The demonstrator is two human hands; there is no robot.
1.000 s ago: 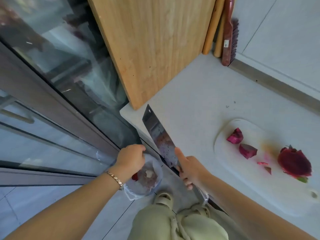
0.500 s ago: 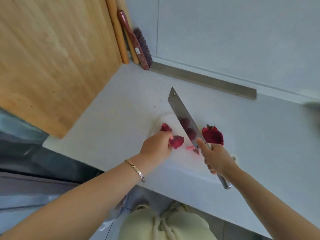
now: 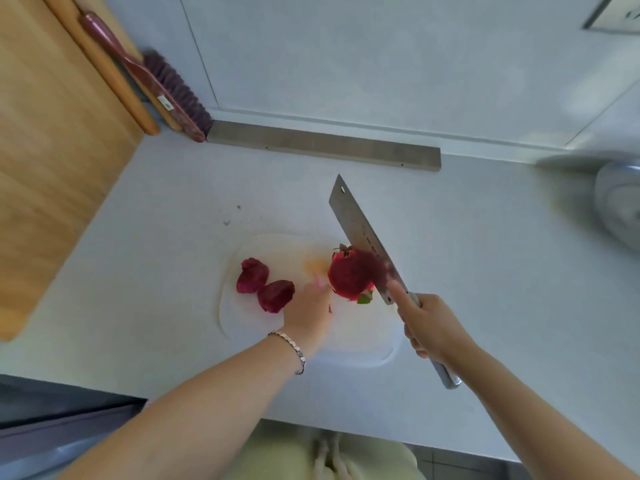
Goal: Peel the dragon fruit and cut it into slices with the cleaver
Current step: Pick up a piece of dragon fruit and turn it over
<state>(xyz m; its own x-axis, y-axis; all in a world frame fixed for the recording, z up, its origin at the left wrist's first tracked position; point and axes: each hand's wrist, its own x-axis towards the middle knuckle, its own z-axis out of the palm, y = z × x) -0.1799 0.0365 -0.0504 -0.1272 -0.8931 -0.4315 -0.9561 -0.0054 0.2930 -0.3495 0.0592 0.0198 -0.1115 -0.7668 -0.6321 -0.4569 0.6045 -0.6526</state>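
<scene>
While the right hand (image 3: 429,327) grips the cleaver (image 3: 363,237), index extended, left hand (image 3: 308,311) fingers blur toward the dragon fruit (image 3: 349,275); their spread is unclear.

The left hand (image 3: 308,315) is moved off the two dark red cut pieces (image 3: 265,285), toward 3 o'clock, and is now blurred at the round magenta dragon fruit (image 3: 349,275). The steel cleaver (image 3: 363,237) is brought against that fruit's 3 o'clock side.

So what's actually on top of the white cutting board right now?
On the white cutting board: two dark red pieces at its left, the dragon fruit at centre. The left hand reaches toward it and covers the board beneath; the cleaver hides the fruit's right edge.
</scene>
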